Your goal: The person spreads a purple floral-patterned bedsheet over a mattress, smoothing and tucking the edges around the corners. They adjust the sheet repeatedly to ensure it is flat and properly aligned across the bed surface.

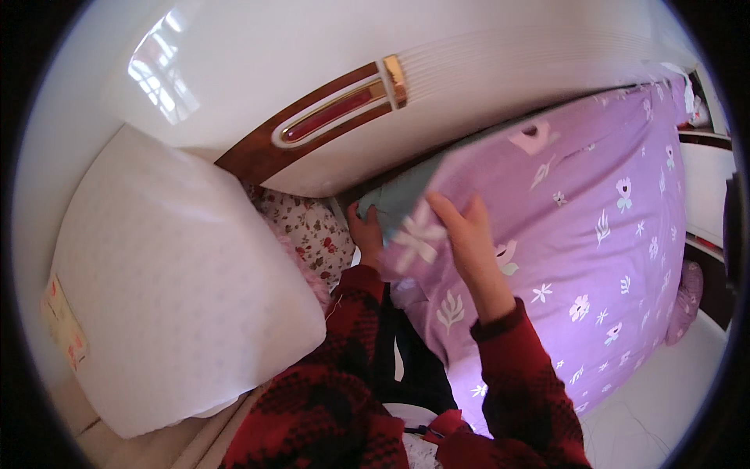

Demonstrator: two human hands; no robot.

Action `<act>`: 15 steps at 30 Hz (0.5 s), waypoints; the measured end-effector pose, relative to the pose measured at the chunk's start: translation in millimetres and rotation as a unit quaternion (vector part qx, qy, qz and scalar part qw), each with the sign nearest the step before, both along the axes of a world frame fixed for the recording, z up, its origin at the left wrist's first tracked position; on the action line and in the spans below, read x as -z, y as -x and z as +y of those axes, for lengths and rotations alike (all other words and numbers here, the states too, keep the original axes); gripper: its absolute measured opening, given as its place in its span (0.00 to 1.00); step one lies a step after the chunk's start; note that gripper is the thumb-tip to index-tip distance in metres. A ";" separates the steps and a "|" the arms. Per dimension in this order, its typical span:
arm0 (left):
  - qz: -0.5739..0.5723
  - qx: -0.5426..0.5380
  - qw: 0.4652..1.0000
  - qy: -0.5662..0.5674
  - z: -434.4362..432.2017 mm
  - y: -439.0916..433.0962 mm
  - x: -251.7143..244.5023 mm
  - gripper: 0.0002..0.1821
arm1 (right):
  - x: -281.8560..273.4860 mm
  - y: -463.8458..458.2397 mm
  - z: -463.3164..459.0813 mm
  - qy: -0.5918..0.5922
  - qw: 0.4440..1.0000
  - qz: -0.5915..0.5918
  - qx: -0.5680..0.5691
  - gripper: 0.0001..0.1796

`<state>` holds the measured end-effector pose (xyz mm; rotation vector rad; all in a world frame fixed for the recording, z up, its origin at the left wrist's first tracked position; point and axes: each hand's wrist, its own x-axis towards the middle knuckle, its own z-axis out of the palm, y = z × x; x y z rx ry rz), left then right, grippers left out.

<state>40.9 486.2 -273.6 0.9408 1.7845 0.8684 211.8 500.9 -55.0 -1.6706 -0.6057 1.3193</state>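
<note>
A purple floral bedsheet point(580, 234) covers most of the bed on the right. My right hand point(471, 252) pinches its near-left edge and holds it raised, folded back from a grey-green mattress or under-cover point(404, 187). That raised edge is slightly blurred. At the corner of the grey-green layer, close to the headboard, my left hand point(365, 231) has its fingers around the fabric; part of the grip is hidden. Both wrists come out of red and black checked sleeves.
A glossy white headboard point(469, 70) with brown and gold trim runs behind the bed. To the left stands a large white foam-like block point(187, 293), covering part of a red-flowered cloth point(304, 234) and pink fluffy fabric point(302, 264). Pale floor point(633, 422) shows at lower right.
</note>
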 end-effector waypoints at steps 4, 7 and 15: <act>0.215 0.296 0.923 -0.117 -14.5 -9.6 -27.9 0.37 | 6.8 18.2 32.9 -0.093 0.985 0.133 0.050 0.20; 0.092 0.140 0.981 -0.096 -21.1 -24.7 -71.8 0.35 | -6.9 18.6 35.3 -0.083 0.981 0.164 0.065 0.17; -0.180 0.115 0.952 -0.220 21.2 -68.2 -165.9 0.41 | -35.5 25.3 51.6 -0.129 0.941 0.293 0.110 0.13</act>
